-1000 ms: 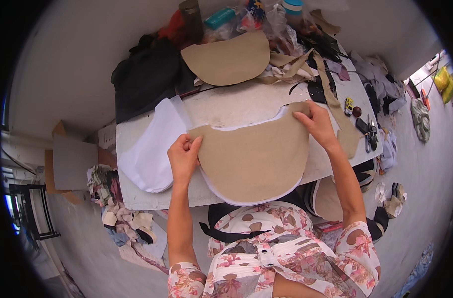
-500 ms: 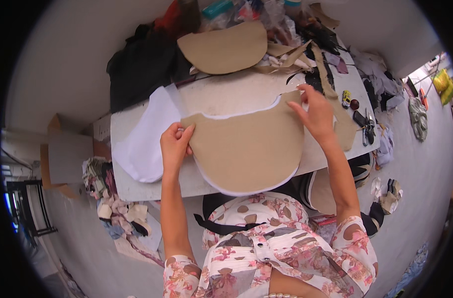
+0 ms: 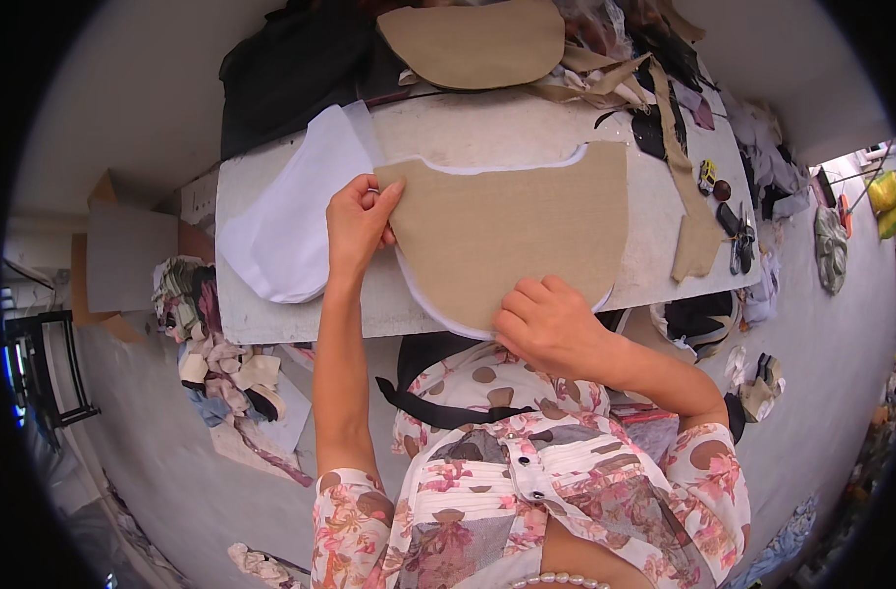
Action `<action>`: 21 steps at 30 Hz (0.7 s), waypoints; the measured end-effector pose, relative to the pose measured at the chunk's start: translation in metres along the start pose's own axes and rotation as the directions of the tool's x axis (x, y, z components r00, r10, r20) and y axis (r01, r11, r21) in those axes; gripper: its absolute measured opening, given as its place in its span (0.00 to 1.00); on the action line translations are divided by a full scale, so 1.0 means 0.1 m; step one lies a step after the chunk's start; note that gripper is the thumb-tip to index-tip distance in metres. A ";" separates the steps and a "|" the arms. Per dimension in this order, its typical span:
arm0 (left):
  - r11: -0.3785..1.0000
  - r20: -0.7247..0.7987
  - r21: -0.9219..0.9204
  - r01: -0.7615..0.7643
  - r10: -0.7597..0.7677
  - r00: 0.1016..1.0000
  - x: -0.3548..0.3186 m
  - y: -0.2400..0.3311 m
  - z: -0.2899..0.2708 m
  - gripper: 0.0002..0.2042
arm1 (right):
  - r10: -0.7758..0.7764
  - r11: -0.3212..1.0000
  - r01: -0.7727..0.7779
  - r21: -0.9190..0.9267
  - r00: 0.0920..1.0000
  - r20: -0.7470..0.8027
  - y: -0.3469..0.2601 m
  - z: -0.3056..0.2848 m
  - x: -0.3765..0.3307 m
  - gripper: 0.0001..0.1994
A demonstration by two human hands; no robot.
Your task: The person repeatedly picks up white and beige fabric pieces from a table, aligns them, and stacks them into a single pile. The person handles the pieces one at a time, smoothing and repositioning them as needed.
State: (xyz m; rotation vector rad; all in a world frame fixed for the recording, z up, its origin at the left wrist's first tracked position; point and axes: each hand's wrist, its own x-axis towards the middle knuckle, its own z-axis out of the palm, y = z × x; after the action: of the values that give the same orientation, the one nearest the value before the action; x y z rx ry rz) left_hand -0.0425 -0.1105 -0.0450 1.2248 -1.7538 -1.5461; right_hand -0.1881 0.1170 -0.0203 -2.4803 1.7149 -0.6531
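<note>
A tan fabric piece (image 3: 512, 231), with a curved notch at its far edge and a rounded near edge, lies on the table in front of me. White material shows beneath it along the notch and the near rim. My left hand (image 3: 363, 224) pinches its far left corner between thumb and fingers. At the near rim, right of the middle, my right hand (image 3: 551, 324) is closed with curled fingers on the edge; its fingertips are partly hidden. Left of the piece, close to my left hand, rest white cut pieces (image 3: 286, 226) of similar curved shape.
Another tan piece (image 3: 473, 44) lies at the back, beside black cloth (image 3: 286, 83). Tan offcut strips (image 3: 669, 137), a small yellow toy car (image 3: 707, 175) and scissors (image 3: 744, 243) are at the right of the white table (image 3: 271, 322). Fabric scraps (image 3: 227, 363) heap at the left.
My right hand has left the far right corner and come down to the near rim. The left hand keeps its corner. The view has shifted, so the table sits higher.
</note>
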 end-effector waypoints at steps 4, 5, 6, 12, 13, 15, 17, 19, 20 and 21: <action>0.999 0.008 -0.036 -0.001 0.001 1.000 0.02 -0.04 0.00 0.10 | -0.043 0.988 0.045 -0.147 0.999 0.019 -0.02 0.05 0.01 0.09; 0.999 0.011 -0.048 0.002 -0.002 1.000 0.02 -0.05 0.00 0.10 | -0.047 0.987 0.052 -0.153 0.998 0.036 -0.03 0.04 0.00 0.09; 0.999 0.009 -0.052 0.007 -0.006 1.000 0.02 -0.03 0.00 0.10 | -0.055 0.985 0.062 -0.160 0.997 0.047 -0.04 0.02 -0.01 0.09; 0.999 -0.006 -0.035 0.003 -0.003 1.000 0.02 -0.01 -0.01 0.11 | -0.080 0.990 0.080 -0.118 0.997 0.003 -0.11 0.03 0.01 0.08; 0.999 -0.011 -0.036 0.011 -0.012 1.000 0.02 -0.01 0.00 0.11 | -0.086 0.990 0.084 -0.115 0.996 -0.011 -0.10 0.06 0.01 0.08; 0.999 -0.021 -0.036 0.029 -0.030 0.999 0.02 -0.01 0.00 0.10 | -0.090 0.990 0.089 -0.106 0.996 -0.003 -0.08 0.11 0.01 0.08; 0.999 -0.045 -0.019 0.029 -0.030 0.999 0.02 0.00 0.00 0.11 | -0.092 0.992 0.092 -0.091 0.996 0.006 -0.06 0.11 0.01 0.08; 0.999 -0.070 0.024 0.022 -0.020 0.997 0.01 0.02 0.02 0.11 | -0.082 0.994 0.083 -0.076 0.996 0.020 -0.05 0.10 0.00 0.08; 0.998 -0.090 0.061 0.015 -0.010 0.996 -0.01 0.05 0.03 0.12 | -0.039 0.999 0.039 -0.031 0.999 0.001 -0.03 0.05 -0.01 0.09; 0.995 -0.110 0.096 0.010 0.000 0.994 -0.04 0.07 0.04 0.13 | 0.003 1.000 -0.003 0.016 1.000 -0.015 -0.01 -0.03 0.01 0.11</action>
State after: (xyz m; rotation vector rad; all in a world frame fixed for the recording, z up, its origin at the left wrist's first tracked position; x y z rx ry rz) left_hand -0.0461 -0.1054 -0.0380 1.3354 -1.7723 -1.3835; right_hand -0.1882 0.1172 -0.0167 -2.4684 1.7113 -0.6837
